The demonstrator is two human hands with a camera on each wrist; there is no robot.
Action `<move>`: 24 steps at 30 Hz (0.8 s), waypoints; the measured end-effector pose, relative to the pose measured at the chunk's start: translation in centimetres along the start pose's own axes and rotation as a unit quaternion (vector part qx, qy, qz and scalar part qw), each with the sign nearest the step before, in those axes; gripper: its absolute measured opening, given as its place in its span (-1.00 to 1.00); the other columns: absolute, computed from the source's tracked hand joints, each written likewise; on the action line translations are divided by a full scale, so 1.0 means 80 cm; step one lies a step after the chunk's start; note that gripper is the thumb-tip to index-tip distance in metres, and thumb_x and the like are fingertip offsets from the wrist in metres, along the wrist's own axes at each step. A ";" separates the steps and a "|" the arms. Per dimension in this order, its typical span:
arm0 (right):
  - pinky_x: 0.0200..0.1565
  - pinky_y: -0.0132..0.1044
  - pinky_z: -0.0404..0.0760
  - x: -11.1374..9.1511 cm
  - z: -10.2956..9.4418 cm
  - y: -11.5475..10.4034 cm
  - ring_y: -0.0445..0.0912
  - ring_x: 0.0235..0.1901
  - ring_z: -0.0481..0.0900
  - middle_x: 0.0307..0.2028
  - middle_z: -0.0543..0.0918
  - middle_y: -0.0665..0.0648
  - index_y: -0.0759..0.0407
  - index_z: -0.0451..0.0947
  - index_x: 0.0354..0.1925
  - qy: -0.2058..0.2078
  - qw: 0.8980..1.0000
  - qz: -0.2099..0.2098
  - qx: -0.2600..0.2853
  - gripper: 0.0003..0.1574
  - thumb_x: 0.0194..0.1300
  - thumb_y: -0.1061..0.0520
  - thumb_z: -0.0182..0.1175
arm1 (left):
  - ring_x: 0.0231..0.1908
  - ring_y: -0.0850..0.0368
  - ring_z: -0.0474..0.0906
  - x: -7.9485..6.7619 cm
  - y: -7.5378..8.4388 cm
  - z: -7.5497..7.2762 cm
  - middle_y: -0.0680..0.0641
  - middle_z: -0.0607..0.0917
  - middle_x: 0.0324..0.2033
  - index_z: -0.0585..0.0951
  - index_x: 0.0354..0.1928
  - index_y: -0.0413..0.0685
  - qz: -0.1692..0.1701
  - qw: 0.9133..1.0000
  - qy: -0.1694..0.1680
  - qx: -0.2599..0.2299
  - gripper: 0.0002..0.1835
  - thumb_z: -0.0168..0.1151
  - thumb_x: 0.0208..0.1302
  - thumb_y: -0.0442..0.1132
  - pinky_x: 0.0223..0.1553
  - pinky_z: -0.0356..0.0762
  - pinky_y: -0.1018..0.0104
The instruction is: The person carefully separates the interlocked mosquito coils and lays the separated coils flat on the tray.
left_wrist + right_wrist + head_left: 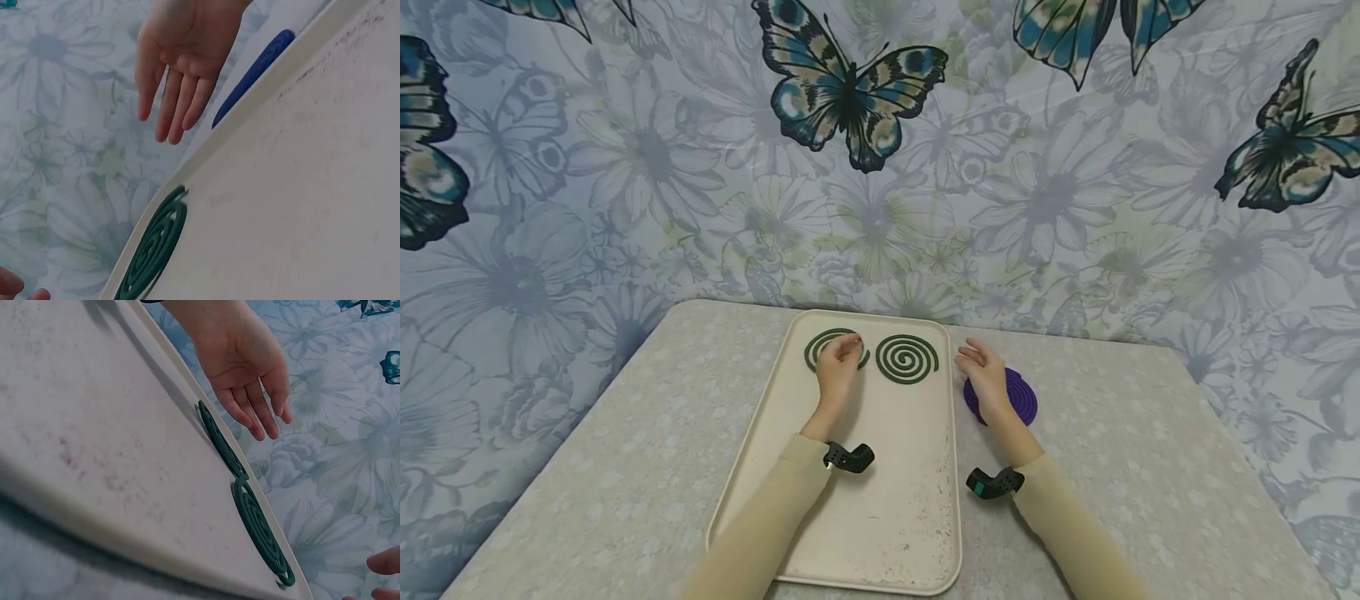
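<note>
My left hand (pixel 838 367) hovers over the left green mosquito coil (pixel 812 346), hiding part of it, its fingers relaxed and holding nothing. A second green mosquito coil (pixel 907 359) lies flat to its right, in the same far end of the cream tray (pixel 880 517). Just beyond the tray's right edge, my right hand (pixel 987 375) is above a tightly wound purple coil (pixel 1021 398) on the table, covering part of it. Its fingers are loosely extended with nothing in them. The left wrist view shows the right palm (pixel 190 37); the right wrist view shows the left palm (pixel 240 359).
Small dark reddish specks mark the tray's near right part. The pale patterned tabletop (pixel 1135 450) extends on both sides of the tray. Behind its far edge hangs a cloth with flowers and butterflies (pixel 850 92). Each wrist carries a black camera (pixel 850 457).
</note>
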State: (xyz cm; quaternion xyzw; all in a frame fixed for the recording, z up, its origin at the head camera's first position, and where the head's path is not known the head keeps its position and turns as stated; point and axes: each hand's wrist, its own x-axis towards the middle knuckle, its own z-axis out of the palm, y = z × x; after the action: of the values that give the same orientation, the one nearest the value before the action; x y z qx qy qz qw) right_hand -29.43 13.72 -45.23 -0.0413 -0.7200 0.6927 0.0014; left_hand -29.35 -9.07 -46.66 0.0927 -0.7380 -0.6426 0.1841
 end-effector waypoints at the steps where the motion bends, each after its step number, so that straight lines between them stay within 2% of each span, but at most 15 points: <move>1: 0.30 -0.16 0.40 -0.001 -0.008 0.000 0.18 0.27 0.37 0.27 0.37 0.45 0.33 0.17 0.38 0.004 1.000 -0.001 -0.006 -0.33 0.35 0.30 0.06 | -0.12 -0.08 0.64 -0.005 0.002 0.008 -0.25 0.71 -0.14 0.61 -0.03 -0.31 0.002 1.000 -0.009 -0.001 -0.74 0.17 0.26 -0.36 -0.25 0.48 0.52; 3: 0.18 -0.39 0.47 -0.004 -0.023 0.002 0.09 0.21 0.44 0.26 0.40 0.43 0.32 0.20 0.36 0.019 1.000 0.001 -0.024 -0.36 0.36 0.28 0.06 | -0.13 -0.09 0.64 -0.015 0.006 0.024 -0.26 0.71 -0.15 0.61 -0.03 -0.31 0.007 1.000 -0.026 -0.004 -0.74 0.18 0.26 -0.36 -0.28 0.49 0.55; 6: -0.11 -0.70 0.46 -0.001 -0.044 0.013 -0.18 0.01 0.56 0.20 0.47 0.41 0.32 0.30 0.31 0.056 0.997 -0.013 -0.055 -0.41 0.34 0.26 0.09 | -0.14 -0.15 0.64 -0.031 0.012 0.046 -0.31 0.70 -0.16 0.60 -0.01 -0.33 0.013 0.998 -0.064 -0.020 -0.73 0.16 0.28 -0.36 -0.34 0.45 0.60; 9: -0.20 -0.78 0.43 -0.004 -0.064 0.018 -0.34 -0.14 0.55 0.15 0.52 0.43 0.36 0.37 0.24 0.088 0.993 -0.038 -0.075 -0.47 0.32 0.28 0.11 | -0.17 -0.18 0.65 -0.047 0.016 0.068 -0.34 0.69 -0.16 0.57 0.02 -0.33 0.015 0.994 -0.105 -0.027 -0.70 0.13 0.29 -0.34 -0.33 0.49 0.56; 11: -0.20 -0.77 0.43 -0.006 -0.076 0.021 -0.27 -0.10 0.57 0.13 0.52 0.44 0.39 0.38 0.21 0.101 0.989 -0.051 -0.090 -0.49 0.31 0.29 0.11 | -0.17 -0.17 0.66 -0.058 0.019 0.083 -0.32 0.70 -0.17 0.55 0.06 -0.31 0.012 0.990 -0.136 -0.025 -0.67 0.11 0.31 -0.31 -0.27 0.56 0.47; 13: -0.12 -0.71 0.43 -0.009 -0.086 0.025 -0.09 0.01 0.56 0.13 0.52 0.44 0.40 0.39 0.21 0.109 0.987 -0.054 -0.108 -0.50 0.31 0.29 0.11 | -0.13 -0.14 0.67 -0.070 0.022 0.097 -0.30 0.71 -0.14 0.52 0.12 -0.29 0.006 0.985 -0.171 -0.013 -0.63 0.09 0.32 -0.27 -0.17 0.61 0.35; 15: 0.03 -0.56 0.47 -0.011 -0.093 0.029 0.08 0.14 0.50 0.15 0.50 0.45 0.42 0.38 0.20 0.114 0.985 -0.049 -0.122 -0.50 0.31 0.30 0.10 | -0.02 -0.13 0.63 -0.081 0.025 0.110 -0.28 0.68 -0.04 0.46 0.20 -0.24 -0.007 0.977 -0.213 -0.002 -0.57 0.07 0.34 -0.21 -0.02 0.61 0.20; 18: 0.24 -0.21 0.44 -0.015 -0.098 0.033 0.21 0.25 0.40 0.19 0.45 0.47 0.44 0.36 0.21 0.116 0.982 -0.038 -0.146 -0.48 0.31 0.29 0.09 | 0.21 -0.17 0.47 -0.095 0.029 0.125 -0.32 0.51 0.19 0.31 0.33 -0.19 -0.031 0.959 -0.282 0.026 -0.46 -0.01 0.41 -0.09 0.18 0.50 0.02; 20: 0.31 -0.02 0.37 -0.017 -0.097 0.032 0.25 0.27 0.37 0.21 0.42 0.49 0.46 0.34 0.22 0.117 0.980 -0.032 -0.160 -0.46 0.31 0.29 0.08 | 0.33 -0.20 0.31 -0.104 0.033 0.134 -0.33 0.36 0.31 0.19 0.40 -0.18 -0.048 0.946 -0.319 0.039 -0.40 -0.07 0.45 -0.01 0.29 0.36 -0.06; 22: 0.32 0.05 0.35 -0.019 -0.096 0.031 0.27 0.26 0.36 0.22 0.40 0.51 0.48 0.33 0.23 0.120 0.977 -0.027 -0.176 -0.45 0.31 0.27 0.09 | 0.39 -0.20 0.19 -0.110 0.036 0.141 -0.33 0.25 0.38 0.11 0.43 -0.21 -0.059 0.937 -0.342 0.049 -0.34 -0.11 0.46 0.04 0.36 0.24 -0.07; 24: 0.30 0.05 0.37 -0.020 -0.095 0.030 0.28 0.25 0.37 0.23 0.38 0.52 0.48 0.32 0.24 0.124 0.976 -0.018 -0.179 -0.42 0.30 0.27 0.09 | 0.42 -0.19 0.12 -0.116 0.041 0.147 -0.31 0.19 0.41 0.07 0.44 -0.24 -0.072 0.934 -0.348 0.042 -0.30 -0.13 0.46 0.06 0.40 0.16 -0.08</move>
State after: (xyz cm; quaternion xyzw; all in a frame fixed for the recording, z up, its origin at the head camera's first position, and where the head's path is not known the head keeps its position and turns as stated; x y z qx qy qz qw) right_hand -27.25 21.33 -47.27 -0.1136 -0.8272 0.5419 0.0959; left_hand -25.14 5.67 -46.14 -0.0765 -0.7733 -0.6146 -0.1352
